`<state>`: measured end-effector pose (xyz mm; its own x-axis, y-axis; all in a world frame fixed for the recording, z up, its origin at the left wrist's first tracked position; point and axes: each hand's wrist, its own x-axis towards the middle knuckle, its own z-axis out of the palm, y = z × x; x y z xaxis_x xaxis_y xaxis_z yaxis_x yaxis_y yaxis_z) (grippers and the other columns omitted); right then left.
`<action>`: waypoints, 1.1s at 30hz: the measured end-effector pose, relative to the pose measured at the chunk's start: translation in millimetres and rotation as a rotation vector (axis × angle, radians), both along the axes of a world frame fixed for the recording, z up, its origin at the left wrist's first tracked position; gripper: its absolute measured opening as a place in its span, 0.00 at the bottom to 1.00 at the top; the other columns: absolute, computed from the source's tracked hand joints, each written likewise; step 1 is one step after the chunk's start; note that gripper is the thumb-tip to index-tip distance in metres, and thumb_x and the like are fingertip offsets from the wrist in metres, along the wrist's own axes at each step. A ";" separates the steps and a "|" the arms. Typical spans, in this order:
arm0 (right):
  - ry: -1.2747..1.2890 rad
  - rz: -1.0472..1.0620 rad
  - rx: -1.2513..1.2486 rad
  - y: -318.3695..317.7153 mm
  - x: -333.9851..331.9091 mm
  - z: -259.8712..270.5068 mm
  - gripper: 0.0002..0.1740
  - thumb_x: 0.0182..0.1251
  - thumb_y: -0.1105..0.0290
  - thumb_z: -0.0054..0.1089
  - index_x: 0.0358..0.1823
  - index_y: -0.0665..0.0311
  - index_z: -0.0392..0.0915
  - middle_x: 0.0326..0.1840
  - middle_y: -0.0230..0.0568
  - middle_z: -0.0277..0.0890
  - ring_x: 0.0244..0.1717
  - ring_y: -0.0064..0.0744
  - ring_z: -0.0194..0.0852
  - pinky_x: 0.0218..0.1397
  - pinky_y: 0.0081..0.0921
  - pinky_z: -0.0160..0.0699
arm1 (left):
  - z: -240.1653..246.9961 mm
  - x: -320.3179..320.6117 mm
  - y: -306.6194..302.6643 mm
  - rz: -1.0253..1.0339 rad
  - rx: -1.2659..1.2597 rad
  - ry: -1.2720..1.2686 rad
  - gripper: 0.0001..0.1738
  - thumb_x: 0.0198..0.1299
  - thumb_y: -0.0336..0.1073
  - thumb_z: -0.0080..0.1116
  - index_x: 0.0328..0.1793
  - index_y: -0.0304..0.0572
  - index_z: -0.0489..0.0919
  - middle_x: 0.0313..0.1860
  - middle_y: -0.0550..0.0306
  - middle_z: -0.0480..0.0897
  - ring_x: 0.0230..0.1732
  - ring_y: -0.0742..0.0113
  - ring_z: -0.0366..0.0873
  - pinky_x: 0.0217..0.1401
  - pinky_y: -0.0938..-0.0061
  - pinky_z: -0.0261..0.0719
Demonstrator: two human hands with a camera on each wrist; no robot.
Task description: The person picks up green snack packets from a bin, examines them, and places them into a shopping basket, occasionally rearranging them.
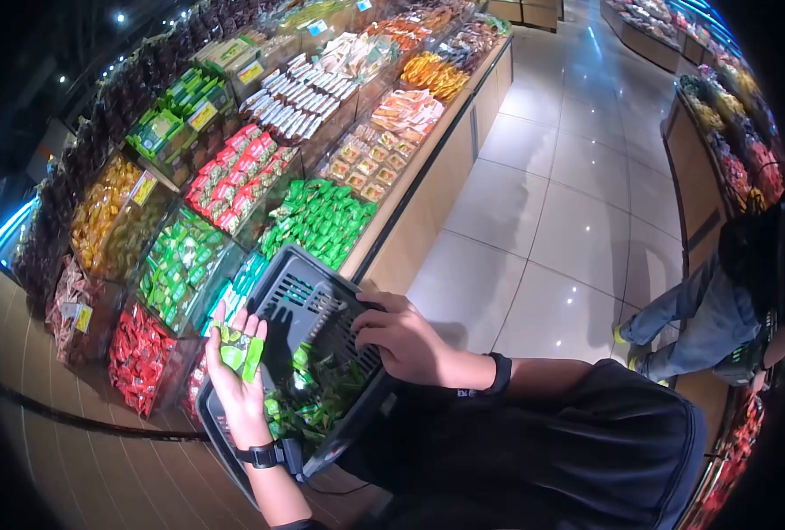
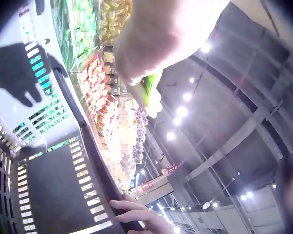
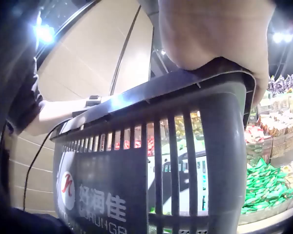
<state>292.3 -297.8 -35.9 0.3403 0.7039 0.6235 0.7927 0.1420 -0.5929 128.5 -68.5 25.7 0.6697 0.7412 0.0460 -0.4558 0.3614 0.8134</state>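
Note:
My left hand (image 1: 241,375) is palm up over the left side of a grey shopping basket (image 1: 297,270). Small green candy packets (image 1: 240,352) lie across its palm and fingers, which are stretched out. In the left wrist view, green wrapper (image 2: 149,87) shows past the edge of that hand. My right hand (image 1: 406,340) grips the basket's rim at the right, fingers bent over the edge. The right wrist view has this hand on the rim corner above the slotted basket wall (image 3: 224,156). Several green packets (image 1: 317,402) lie inside the basket, partly in shadow.
Bins of wrapped sweets slope up beyond the basket, among them green packets (image 1: 317,221), red-and-white packets (image 1: 238,177) and red packets (image 1: 141,358). A tiled aisle (image 1: 507,212) runs along the right. A person in jeans (image 1: 701,309) stands there beside another display.

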 end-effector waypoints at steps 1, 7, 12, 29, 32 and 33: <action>0.021 0.008 0.026 -3.0 -1.7 3.8 0.20 0.39 0.86 0.53 0.35 0.60 0.82 0.50 0.34 0.81 0.71 0.52 0.66 0.69 0.48 0.69 | 4.8 0.0 -3.8 0.018 -0.007 0.009 0.30 0.78 0.44 0.46 0.81 0.42 0.62 0.70 0.42 0.73 0.70 0.51 0.73 0.77 0.52 0.70; 0.081 0.084 0.135 -8.2 -3.0 20.2 0.19 0.39 0.89 0.52 0.31 0.61 0.82 0.58 0.36 0.83 0.69 0.53 0.70 0.67 0.47 0.70 | 26.7 0.5 -21.7 -0.030 0.048 -0.011 0.31 0.77 0.45 0.48 0.81 0.42 0.62 0.73 0.41 0.71 0.74 0.45 0.69 0.77 0.48 0.69; 0.082 0.016 0.049 -4.4 25.8 16.8 0.18 0.38 0.89 0.51 0.30 0.64 0.82 0.50 0.39 0.85 0.65 0.52 0.74 0.65 0.47 0.74 | 62.7 1.5 -32.4 -0.016 -0.080 -0.135 0.29 0.77 0.43 0.46 0.80 0.41 0.63 0.74 0.41 0.70 0.73 0.46 0.71 0.76 0.50 0.72; 1.303 0.961 -0.838 157.4 -2.3 133.2 0.24 0.80 0.64 0.52 0.71 0.67 0.64 0.64 0.51 0.74 0.63 0.40 0.75 0.67 0.37 0.75 | 28.7 -6.0 5.3 0.186 0.069 -0.428 0.32 0.82 0.47 0.32 0.87 0.46 0.49 0.82 0.42 0.60 0.81 0.50 0.60 0.80 0.53 0.62; 1.230 0.922 -0.897 210.6 -31.7 112.0 0.18 0.78 0.63 0.56 0.61 0.66 0.69 0.52 0.43 0.79 0.50 0.35 0.82 0.53 0.32 0.80 | 25.4 -9.3 21.5 0.364 0.102 -0.338 0.40 0.79 0.55 0.41 0.88 0.48 0.44 0.84 0.42 0.56 0.83 0.52 0.56 0.77 0.57 0.66; 1.253 0.904 -0.861 227.6 -38.5 104.5 0.16 0.77 0.64 0.58 0.57 0.66 0.70 0.48 0.41 0.79 0.46 0.33 0.82 0.51 0.31 0.80 | 26.4 -12.0 26.5 0.458 0.067 -0.290 0.41 0.79 0.55 0.42 0.88 0.48 0.43 0.84 0.42 0.55 0.83 0.52 0.55 0.76 0.57 0.66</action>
